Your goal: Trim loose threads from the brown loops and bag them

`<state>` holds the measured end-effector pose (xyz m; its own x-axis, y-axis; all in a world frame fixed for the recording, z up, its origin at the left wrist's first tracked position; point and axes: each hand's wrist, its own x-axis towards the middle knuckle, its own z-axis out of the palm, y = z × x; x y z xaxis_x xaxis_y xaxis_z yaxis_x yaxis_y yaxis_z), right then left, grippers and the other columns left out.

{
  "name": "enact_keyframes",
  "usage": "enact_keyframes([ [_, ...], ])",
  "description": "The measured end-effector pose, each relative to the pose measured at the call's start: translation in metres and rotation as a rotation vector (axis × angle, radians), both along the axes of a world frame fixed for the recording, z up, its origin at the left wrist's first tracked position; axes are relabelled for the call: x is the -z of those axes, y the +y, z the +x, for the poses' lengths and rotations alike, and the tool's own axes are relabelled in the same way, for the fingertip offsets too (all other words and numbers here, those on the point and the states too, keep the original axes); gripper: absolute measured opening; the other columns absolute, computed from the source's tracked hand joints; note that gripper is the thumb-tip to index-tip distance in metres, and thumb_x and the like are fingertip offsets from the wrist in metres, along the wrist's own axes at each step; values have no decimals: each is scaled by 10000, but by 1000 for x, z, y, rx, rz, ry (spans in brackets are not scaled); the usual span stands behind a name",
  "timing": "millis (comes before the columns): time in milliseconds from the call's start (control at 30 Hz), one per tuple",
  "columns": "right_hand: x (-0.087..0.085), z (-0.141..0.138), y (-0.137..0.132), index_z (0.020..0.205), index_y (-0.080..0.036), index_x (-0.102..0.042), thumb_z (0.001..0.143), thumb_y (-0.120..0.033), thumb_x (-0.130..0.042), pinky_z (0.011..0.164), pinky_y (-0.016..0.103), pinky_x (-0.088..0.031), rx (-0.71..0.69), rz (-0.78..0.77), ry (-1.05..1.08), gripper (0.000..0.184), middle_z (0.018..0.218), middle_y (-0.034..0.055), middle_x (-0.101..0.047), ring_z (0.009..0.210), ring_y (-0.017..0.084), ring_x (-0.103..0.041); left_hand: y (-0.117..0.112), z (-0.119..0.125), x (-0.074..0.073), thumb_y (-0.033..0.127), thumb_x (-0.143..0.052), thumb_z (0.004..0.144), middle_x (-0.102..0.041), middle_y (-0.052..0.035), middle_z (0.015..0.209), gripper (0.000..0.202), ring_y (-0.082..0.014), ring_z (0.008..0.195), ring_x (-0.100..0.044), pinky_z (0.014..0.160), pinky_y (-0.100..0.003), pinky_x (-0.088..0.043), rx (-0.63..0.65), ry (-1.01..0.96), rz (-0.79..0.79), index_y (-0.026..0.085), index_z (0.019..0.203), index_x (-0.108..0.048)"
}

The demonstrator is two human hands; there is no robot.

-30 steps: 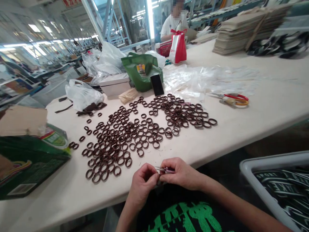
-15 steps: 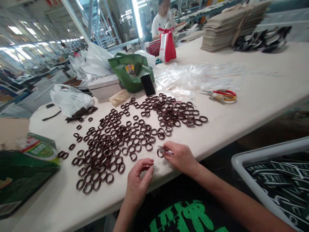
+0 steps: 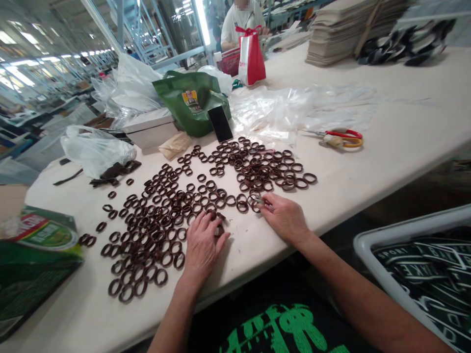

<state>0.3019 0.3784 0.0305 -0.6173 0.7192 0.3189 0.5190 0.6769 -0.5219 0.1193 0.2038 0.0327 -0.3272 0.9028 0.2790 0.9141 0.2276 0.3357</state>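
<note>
Many dark brown rings (image 3: 171, 206), apparently narrow bands closed into loops, lie spread over the cream-covered table (image 3: 331, 186). My left hand (image 3: 204, 240) rests palm down at their near edge, fingers spread over a few rings that it partly hides. Off to its right, my right hand (image 3: 285, 215) is closed round small thread snips (image 3: 265, 203), mostly covered by the fingers. Their metal tip points left, at a ring (image 3: 254, 207) on the right side of the pile. Tiny dark scraps dot the cloth between the hands.
Red-and-yellow-handled scissors (image 3: 342, 138) lie to the right. Behind the rings are a phone (image 3: 220, 124), a green bag (image 3: 191, 105) and clear plastic sheets (image 3: 265, 115). A green carton (image 3: 40, 264) stands left, a white bin (image 3: 368, 245) lower right. Across the table is another person (image 3: 241, 22).
My left hand has moved forward and left, from the bare cloth onto the rings. My right hand has shifted up and right with the snips; the ring formerly at their tip is no longer there.
</note>
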Motion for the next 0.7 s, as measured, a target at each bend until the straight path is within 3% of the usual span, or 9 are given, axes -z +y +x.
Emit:
enact_keyframes([
  [233, 2, 3, 4, 963, -193, -656, 919, -415, -504, 625, 302, -386, 33, 6, 73, 273, 782, 80, -688, 651, 217, -593, -28, -6, -12, 391, -644, 875, -586, -134, 1390, 384, -346, 1361, -437, 1125, -535, -345, -105, -90, 66, 233, 1224, -656],
  [367, 6, 1, 10, 927, -171, -688, 920, -523, -453, 573, 313, -390, 42, 107, 42, 423, 749, 112, -698, 610, 230, -600, -59, -15, -16, 412, -625, 888, -538, -150, 1443, 471, -345, 1405, -380, 1142, -541, -311, -268, -20, 76, 213, 1313, -588],
  [567, 13, 0, 15, 872, -189, -707, 922, -606, -365, 484, 295, -379, 76, 328, 14, 542, 690, 87, -703, 522, 226, -599, -113, -33, -2, 387, -612, 893, -544, -171, 1431, 491, -374, 1379, -403, 1107, -590, -337, -547, 93, 11, 168, 1331, -564],
  [700, 13, -2, 16, 864, -188, -695, 912, -633, -312, 442, 303, -370, 76, 398, -35, 589, 667, 85, -694, 494, 241, -597, -121, -35, 7, 391, -612, 890, -557, -145, 1426, 480, -351, 1366, -429, 1110, -575, -359, -518, 54, -16, 189, 1323, -572],
])
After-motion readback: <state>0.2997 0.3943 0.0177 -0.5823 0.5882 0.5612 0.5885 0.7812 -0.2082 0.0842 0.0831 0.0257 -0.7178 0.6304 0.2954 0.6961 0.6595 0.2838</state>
